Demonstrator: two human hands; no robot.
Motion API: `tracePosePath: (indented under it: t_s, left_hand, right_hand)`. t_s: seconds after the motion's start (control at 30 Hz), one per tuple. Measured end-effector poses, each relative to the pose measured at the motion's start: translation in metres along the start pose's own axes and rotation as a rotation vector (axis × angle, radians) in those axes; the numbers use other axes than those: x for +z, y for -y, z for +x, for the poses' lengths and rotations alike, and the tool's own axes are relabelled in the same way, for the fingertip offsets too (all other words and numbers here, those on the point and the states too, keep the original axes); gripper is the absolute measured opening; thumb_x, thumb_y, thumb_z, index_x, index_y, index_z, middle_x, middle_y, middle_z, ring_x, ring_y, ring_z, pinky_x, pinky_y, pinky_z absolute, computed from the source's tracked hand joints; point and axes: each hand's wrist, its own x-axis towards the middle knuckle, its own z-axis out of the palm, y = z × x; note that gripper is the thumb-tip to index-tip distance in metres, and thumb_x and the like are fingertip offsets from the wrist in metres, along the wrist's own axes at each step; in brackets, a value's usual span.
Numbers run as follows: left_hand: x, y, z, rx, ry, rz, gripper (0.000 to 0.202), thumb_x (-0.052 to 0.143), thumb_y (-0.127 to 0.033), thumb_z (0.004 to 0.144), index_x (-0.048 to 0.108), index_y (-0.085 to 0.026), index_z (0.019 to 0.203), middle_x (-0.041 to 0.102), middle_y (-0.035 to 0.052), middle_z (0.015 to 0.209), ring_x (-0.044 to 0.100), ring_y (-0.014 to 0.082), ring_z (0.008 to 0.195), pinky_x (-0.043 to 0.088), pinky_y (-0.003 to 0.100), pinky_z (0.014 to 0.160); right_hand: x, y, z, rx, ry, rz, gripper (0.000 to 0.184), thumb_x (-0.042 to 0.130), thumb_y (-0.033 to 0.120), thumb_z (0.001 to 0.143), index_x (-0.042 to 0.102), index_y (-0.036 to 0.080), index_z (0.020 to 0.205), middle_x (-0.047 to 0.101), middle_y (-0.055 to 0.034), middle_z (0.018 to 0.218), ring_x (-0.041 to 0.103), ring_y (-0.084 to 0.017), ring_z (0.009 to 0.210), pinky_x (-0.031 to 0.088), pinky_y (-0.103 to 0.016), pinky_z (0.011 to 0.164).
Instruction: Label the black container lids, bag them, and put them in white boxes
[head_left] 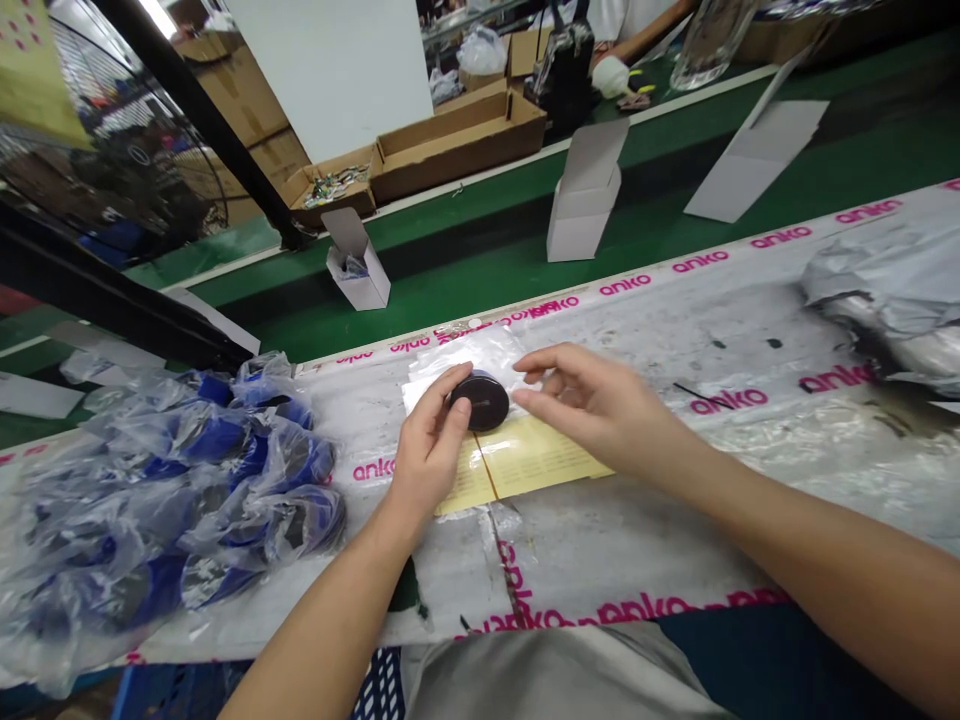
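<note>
My left hand point(431, 440) grips a round, dark disc-like piece point(480, 402) between thumb and fingers, its flat face turned up towards me. Whether it is a lid or the end of something longer cannot be made out. To the right, my right hand point(581, 405) is held with thumb and forefinger apart, close to the disc and holding nothing visible. Beneath the hands lie a yellow printed sheet point(551, 455) and a stack of clear plastic bags point(439, 362).
Several blue items in plastic bags point(217, 440) crowd the left. White open boxes point(586, 205) stand on the green conveyor belt point(480, 225) behind. A wrapped bundle point(900, 290) lies far right. A black post point(202, 120) rises at left; cardboard trays point(457, 140) stand beyond.
</note>
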Motion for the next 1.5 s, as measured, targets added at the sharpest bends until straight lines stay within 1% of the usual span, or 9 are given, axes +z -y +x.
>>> tracePosePath:
  t_s: [0.1,0.23,0.47,0.63,0.87,1.0,1.1,1.33,1.5]
  left_hand:
    - [-0.002,0.0,-0.001,0.021,0.014,0.022,0.031,0.053,-0.033,0.104,0.062,-0.028,0.133,0.06,0.0042,0.14,0.052,0.024,0.134,0.038,0.045,0.119]
    - [-0.003,0.0,-0.001,0.05,0.043,-0.004,0.031,0.054,-0.03,0.104,0.063,-0.03,0.134,0.059,0.0021,0.142,0.051,0.0219,0.135,0.037,0.041,0.12]
    - [-0.004,-0.002,0.0,-0.06,0.052,-0.027,0.037,0.051,-0.039,0.104,0.06,-0.028,0.138,0.056,0.0029,0.145,0.047,0.0249,0.139,0.032,0.044,0.123]
    - [-0.006,0.0,-0.001,-0.105,0.061,-0.105,0.039,0.05,-0.038,0.104,0.057,-0.027,0.141,0.051,0.002,0.15,0.041,0.024,0.144,0.026,0.043,0.125]
    - [-0.004,0.002,0.0,-0.136,0.029,-0.122,0.038,0.045,-0.027,0.103,0.059,-0.025,0.138,0.056,0.003,0.145,0.048,0.0235,0.137,0.034,0.041,0.121]
    - [-0.006,0.001,-0.001,-0.089,0.022,-0.088,0.037,0.046,-0.024,0.102,0.06,-0.025,0.136,0.058,0.0041,0.142,0.051,0.0238,0.135,0.034,0.043,0.12]
    - [-0.007,0.001,-0.003,0.009,0.039,-0.106,0.033,0.05,-0.021,0.1,0.065,-0.025,0.13,0.057,0.0049,0.144,0.048,0.0246,0.138,0.035,0.044,0.121]
    - [-0.01,-0.003,-0.006,0.17,0.14,-0.171,0.031,0.057,-0.018,0.098,0.065,-0.026,0.126,0.051,0.0077,0.149,0.042,0.0291,0.143,0.032,0.049,0.123]
    - [-0.009,0.008,-0.002,0.029,0.091,-0.164,0.048,0.066,-0.023,0.096,0.054,-0.032,0.142,0.05,0.0037,0.15,0.043,0.0255,0.142,0.035,0.044,0.122]
  right_hand:
    - [0.018,-0.002,0.005,-0.081,0.059,-0.096,0.035,0.067,0.047,0.088,0.067,0.026,0.116,0.065,-0.0096,0.116,0.059,-0.021,0.078,0.048,-0.038,0.075]
    - [0.029,-0.006,0.013,-0.112,0.087,-0.029,0.032,0.07,0.041,0.086,0.07,0.024,0.113,0.065,-0.0099,0.116,0.06,-0.021,0.082,0.05,-0.039,0.078]
    - [0.005,-0.008,0.017,0.181,0.306,0.329,0.042,0.069,0.037,0.087,0.072,0.022,0.126,0.075,-0.0075,0.097,0.07,-0.022,0.085,0.056,-0.044,0.088]
    - [0.001,-0.015,0.014,0.151,0.3,0.224,0.049,0.067,0.033,0.089,0.065,0.023,0.137,0.076,-0.0053,0.089,0.072,-0.022,0.083,0.054,-0.047,0.096]
    - [0.007,-0.026,0.015,0.134,0.297,0.207,0.053,0.065,0.035,0.087,0.063,0.025,0.139,0.076,-0.0068,0.103,0.071,-0.025,0.092,0.056,-0.05,0.095]
    - [0.006,-0.021,0.014,0.121,0.32,0.237,0.054,0.066,0.034,0.084,0.063,0.024,0.137,0.076,-0.0061,0.096,0.071,-0.025,0.094,0.058,-0.048,0.092]
    - [0.007,-0.018,0.011,0.042,0.356,0.229,0.057,0.071,0.031,0.079,0.061,0.024,0.134,0.072,-0.0082,0.112,0.07,-0.026,0.099,0.06,-0.045,0.089]
    - [0.015,-0.025,0.0,-0.147,0.224,0.15,0.062,0.076,0.031,0.081,0.052,0.03,0.138,0.059,-0.0102,0.136,0.066,-0.027,0.108,0.06,-0.045,0.093]
    - [0.013,-0.029,0.003,-0.217,0.075,0.085,0.068,0.077,0.037,0.084,0.046,0.032,0.144,0.059,-0.0106,0.135,0.066,-0.027,0.107,0.06,-0.044,0.091]
